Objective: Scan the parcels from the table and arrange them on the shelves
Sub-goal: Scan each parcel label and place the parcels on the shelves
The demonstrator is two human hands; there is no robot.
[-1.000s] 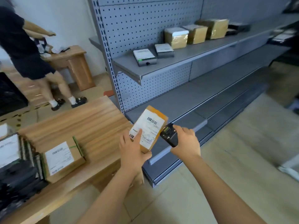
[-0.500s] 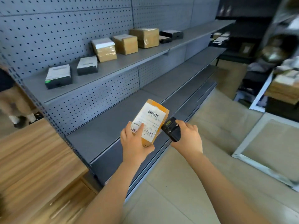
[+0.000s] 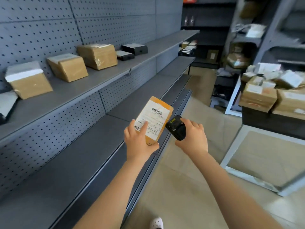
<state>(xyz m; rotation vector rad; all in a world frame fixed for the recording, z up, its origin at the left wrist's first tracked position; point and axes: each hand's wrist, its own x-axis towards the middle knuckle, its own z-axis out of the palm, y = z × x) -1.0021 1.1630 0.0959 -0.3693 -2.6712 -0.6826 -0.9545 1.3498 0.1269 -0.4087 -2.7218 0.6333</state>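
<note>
Brown parcel (image 3: 156, 121), white label (image 3: 152, 117) up, gripped in fingers of left hand (image 3: 140, 144) above lower shelf (image 3: 82, 154). Black scanner (image 3: 176, 128) clasped by right hand (image 3: 194, 139), just beside parcel's edge. Cardboard boxes (image 3: 97, 56) lined along upper shelf (image 3: 74, 90).

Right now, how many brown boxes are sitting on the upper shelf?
3 on the upper shelf: a white-topped box at the left, a plain box in the middle, a taped box on the right. More could be hidden past the left edge.
</note>
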